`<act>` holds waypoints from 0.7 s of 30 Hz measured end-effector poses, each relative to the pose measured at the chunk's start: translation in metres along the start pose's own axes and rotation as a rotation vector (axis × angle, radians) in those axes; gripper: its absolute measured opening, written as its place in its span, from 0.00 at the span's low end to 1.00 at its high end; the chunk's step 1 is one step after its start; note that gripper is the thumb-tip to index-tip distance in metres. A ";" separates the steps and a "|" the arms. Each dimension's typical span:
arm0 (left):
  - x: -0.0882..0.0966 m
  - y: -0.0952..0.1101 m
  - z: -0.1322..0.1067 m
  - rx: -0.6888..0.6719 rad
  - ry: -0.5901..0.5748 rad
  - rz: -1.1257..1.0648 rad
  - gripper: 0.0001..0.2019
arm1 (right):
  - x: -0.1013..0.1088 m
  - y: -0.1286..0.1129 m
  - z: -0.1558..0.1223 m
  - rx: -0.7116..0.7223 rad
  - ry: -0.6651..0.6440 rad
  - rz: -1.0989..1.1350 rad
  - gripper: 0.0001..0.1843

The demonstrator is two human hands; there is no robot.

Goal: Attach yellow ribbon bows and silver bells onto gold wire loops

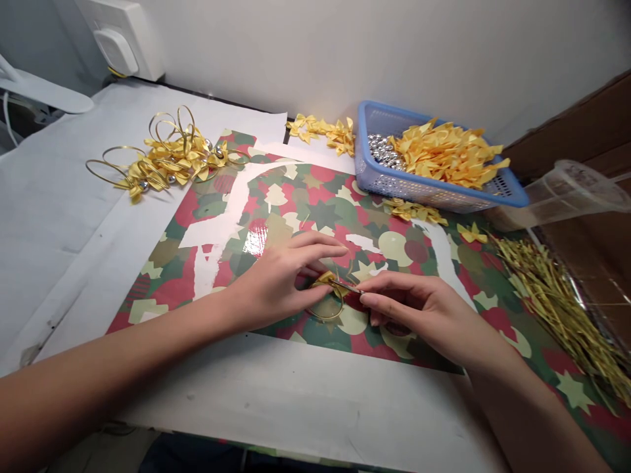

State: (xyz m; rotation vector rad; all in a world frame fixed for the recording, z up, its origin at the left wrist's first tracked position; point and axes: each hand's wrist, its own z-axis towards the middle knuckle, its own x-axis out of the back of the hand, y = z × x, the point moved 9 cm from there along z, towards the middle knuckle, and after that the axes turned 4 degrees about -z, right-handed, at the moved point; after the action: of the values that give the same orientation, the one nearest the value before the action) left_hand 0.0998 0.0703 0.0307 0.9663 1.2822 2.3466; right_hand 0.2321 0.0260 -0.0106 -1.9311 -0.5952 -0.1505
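Note:
Near the middle of the table my left hand (290, 272) pinches a yellow ribbon bow (324, 282) between thumb and fingers, with its index finger stretched out above. A gold wire ring (326, 318) hangs from the bow toward me. My right hand (419, 305) is closed on a slim, pointed metal tool that looks like tweezers (348, 287). The tool's tip touches or nearly touches the bow beside my left thumb. My fingers hide part of the bow, and I cannot tell whether the tip grips anything.
Finished-looking gold rings with yellow bows and silver bells (172, 161) lie at back left. A blue basket (438, 194) holds yellow bows (448, 151) and silver bells (384, 152). Gold wire stems (562, 309) and a clear plastic cup (576, 190) are at right. Torn patterned paper (315, 197) covers the table.

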 end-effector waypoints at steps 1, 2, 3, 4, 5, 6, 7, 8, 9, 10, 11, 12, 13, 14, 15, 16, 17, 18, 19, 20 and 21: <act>0.000 0.000 0.000 -0.001 0.000 0.001 0.18 | 0.000 0.000 0.000 -0.002 0.001 0.000 0.20; 0.000 0.000 0.000 -0.003 0.000 0.003 0.18 | 0.000 0.001 0.000 -0.004 0.002 -0.001 0.20; 0.000 0.001 0.000 -0.007 0.000 0.005 0.18 | 0.000 0.001 0.000 -0.004 0.004 -0.004 0.19; 0.000 0.001 0.000 -0.007 -0.001 0.006 0.18 | 0.000 0.001 0.000 -0.002 0.006 -0.007 0.19; 0.000 0.001 0.001 -0.006 -0.001 0.006 0.18 | 0.001 0.001 0.000 -0.003 0.006 -0.009 0.20; 0.000 0.000 0.001 -0.002 -0.002 0.003 0.18 | 0.001 0.002 0.000 -0.005 0.005 -0.009 0.20; 0.000 0.000 0.001 0.002 -0.003 0.000 0.18 | 0.002 0.003 -0.001 -0.006 0.006 -0.006 0.20; 0.000 0.000 0.001 0.005 -0.003 -0.004 0.18 | 0.004 0.003 -0.001 -0.005 0.014 0.001 0.20; 0.000 0.000 0.001 0.008 -0.002 -0.007 0.18 | 0.009 0.004 -0.002 0.001 0.042 0.008 0.20; 0.000 0.000 0.000 0.006 -0.002 -0.009 0.18 | 0.014 0.004 -0.003 0.011 0.086 0.006 0.21; 0.000 0.000 0.000 0.006 -0.001 -0.011 0.18 | 0.022 0.004 -0.003 0.026 0.150 -0.009 0.21; 0.001 -0.001 0.000 0.010 -0.002 -0.013 0.19 | 0.031 0.003 -0.005 0.049 0.229 -0.046 0.21; 0.001 -0.001 0.000 0.018 -0.002 -0.013 0.20 | 0.039 0.000 -0.006 0.079 0.311 -0.109 0.21; 0.001 -0.002 0.000 0.026 -0.003 -0.012 0.20 | 0.045 -0.003 -0.008 0.116 0.381 -0.194 0.20; 0.002 -0.003 0.000 0.032 -0.002 -0.009 0.21 | 0.049 -0.007 -0.009 0.162 0.432 -0.293 0.18; 0.002 -0.003 0.000 0.033 -0.002 -0.005 0.21 | 0.050 -0.011 -0.010 0.211 0.463 -0.392 0.16; 0.003 -0.003 0.000 0.028 0.001 0.000 0.21 | 0.049 -0.015 -0.010 0.257 0.479 -0.481 0.14; 0.003 -0.001 0.000 0.015 0.004 0.002 0.21 | 0.047 -0.018 -0.010 0.294 0.483 -0.552 0.13; 0.004 0.000 0.000 0.003 0.007 -0.001 0.22 | 0.045 -0.019 -0.010 0.321 0.484 -0.602 0.12; 0.004 0.000 0.000 -0.004 0.009 -0.008 0.23 | 0.044 -0.020 -0.010 0.340 0.486 -0.634 0.11; 0.005 0.001 -0.001 -0.003 0.009 -0.017 0.24 | 0.043 -0.021 -0.010 0.354 0.489 -0.652 0.11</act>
State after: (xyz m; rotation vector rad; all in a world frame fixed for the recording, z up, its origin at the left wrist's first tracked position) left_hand 0.0959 0.0722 0.0329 0.9414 1.2847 2.3426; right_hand 0.2611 0.0385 0.0265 -1.2377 -0.8287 -0.8436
